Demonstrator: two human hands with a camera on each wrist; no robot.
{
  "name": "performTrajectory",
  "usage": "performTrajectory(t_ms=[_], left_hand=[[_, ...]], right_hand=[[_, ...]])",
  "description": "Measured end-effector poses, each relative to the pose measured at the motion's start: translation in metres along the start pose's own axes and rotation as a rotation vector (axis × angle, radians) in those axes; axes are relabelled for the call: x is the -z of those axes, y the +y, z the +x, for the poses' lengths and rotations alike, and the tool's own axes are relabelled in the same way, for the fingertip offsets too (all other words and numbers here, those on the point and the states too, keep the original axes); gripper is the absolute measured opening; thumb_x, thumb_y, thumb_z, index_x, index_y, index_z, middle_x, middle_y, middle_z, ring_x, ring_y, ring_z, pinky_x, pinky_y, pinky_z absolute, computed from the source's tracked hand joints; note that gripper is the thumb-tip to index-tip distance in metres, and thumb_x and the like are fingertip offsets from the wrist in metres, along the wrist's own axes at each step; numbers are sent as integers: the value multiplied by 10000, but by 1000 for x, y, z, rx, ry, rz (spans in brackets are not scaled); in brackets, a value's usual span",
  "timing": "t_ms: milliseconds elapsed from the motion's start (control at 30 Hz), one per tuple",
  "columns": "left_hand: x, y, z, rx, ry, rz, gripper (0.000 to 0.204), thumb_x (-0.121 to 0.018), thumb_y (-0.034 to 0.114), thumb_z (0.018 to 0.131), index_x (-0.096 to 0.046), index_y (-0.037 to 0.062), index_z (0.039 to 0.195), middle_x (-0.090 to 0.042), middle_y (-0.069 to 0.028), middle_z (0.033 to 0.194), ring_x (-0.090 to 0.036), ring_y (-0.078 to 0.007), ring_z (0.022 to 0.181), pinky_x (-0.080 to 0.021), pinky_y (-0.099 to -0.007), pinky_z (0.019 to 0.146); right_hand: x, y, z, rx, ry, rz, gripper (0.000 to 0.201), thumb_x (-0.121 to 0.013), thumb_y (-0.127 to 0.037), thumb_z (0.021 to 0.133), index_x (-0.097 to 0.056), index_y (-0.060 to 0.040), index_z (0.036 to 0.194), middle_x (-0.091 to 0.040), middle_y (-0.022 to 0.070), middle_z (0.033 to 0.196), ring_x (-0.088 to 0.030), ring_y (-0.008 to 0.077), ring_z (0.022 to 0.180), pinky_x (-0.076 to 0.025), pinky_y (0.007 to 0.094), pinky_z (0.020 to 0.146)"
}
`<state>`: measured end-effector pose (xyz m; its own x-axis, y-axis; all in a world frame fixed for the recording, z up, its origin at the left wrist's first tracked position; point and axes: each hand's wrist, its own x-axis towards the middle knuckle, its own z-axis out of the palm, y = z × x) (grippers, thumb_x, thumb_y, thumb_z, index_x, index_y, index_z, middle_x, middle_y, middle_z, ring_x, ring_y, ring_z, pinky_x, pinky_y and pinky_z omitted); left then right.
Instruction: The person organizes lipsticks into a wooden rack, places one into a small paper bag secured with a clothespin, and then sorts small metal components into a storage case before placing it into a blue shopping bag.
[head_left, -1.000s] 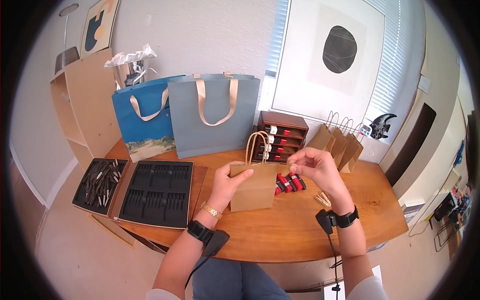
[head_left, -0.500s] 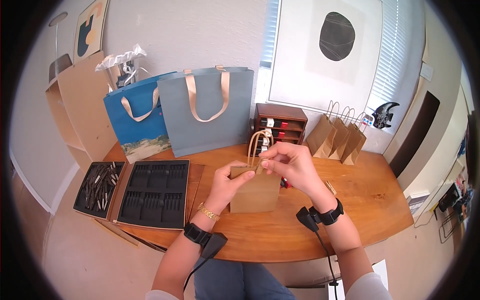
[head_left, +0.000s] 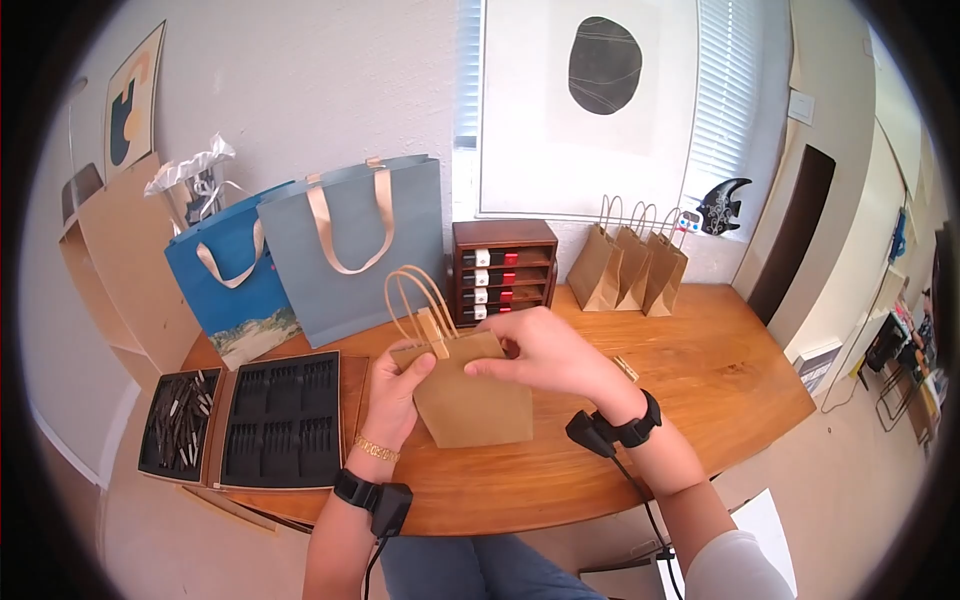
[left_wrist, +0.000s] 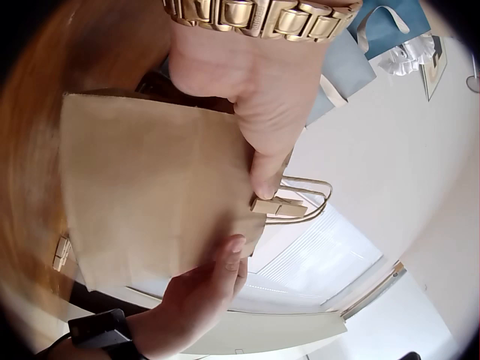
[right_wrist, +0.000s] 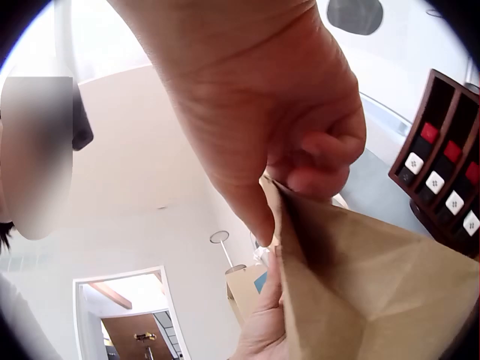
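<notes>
A small brown paper bag (head_left: 470,405) is held up over the table, its two twisted paper handles (head_left: 405,290) standing above the top edge. A wooden clothespin (head_left: 434,333) is clipped on that edge at the handles. My left hand (head_left: 388,398) grips the bag's upper left side, thumb on the front face and close to the clothespin. At the upper right corner, my right hand (head_left: 545,352) pinches the paper, its thumb on the front and its other fingers curled behind. From the right wrist, the folded side of the bag (right_wrist: 390,285) shows open below that hand.
A wooden rack (head_left: 505,235) with red, white and black items stands behind. Several small paper bags (head_left: 598,270) are at back right. Two large gift bags (head_left: 350,290) stand back left, beyond black-lined boxes (head_left: 280,430). More clothespins (head_left: 626,369) lie right of my right hand.
My right hand brought a clothespin to the bag's top edge and let go of it there, then moved to the upper right corner. The bag has tilted, and the head view has turned right.
</notes>
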<state>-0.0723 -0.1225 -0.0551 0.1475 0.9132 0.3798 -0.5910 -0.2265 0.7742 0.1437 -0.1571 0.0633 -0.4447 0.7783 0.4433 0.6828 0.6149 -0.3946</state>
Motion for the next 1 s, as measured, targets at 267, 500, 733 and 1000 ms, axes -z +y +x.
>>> performTrajectory(t_ms=[267,500,733,1000], left_hand=[[-7,4,6,16,210,169,303,-631,251,989,-597,48,1210,-638,-57,1108,-606,-131,1017,-487,-284,901],[-2,-3,5,242,186,137,142,-608,188,980,-643,63,1037,-642,-19,896,-620,-123,849,-505,-258,783],[-1,-6,5,281,182,175,128,-610,170,975,-641,53,1018,-636,-28,877,-621,-128,829,-506,-255,770],[0,-8,5,293,185,161,122,-612,161,972,-643,51,1014,-638,-32,870,-619,-130,826,-505,-257,764]], right_hand=[[54,28,-8,-135,479,425,294,-726,-215,877,-736,48,1009,-713,56,767,-611,65,695,-499,270,619],[89,63,-15,-274,1049,83,244,-700,-208,912,-714,28,968,-679,96,699,-593,127,595,-478,289,571],[56,136,3,-300,987,-419,258,-646,-219,919,-637,19,819,-639,199,746,-642,380,688,-510,454,629],[30,165,13,-327,875,-250,227,-590,-179,950,-604,33,870,-645,204,820,-653,399,756,-535,470,692]])
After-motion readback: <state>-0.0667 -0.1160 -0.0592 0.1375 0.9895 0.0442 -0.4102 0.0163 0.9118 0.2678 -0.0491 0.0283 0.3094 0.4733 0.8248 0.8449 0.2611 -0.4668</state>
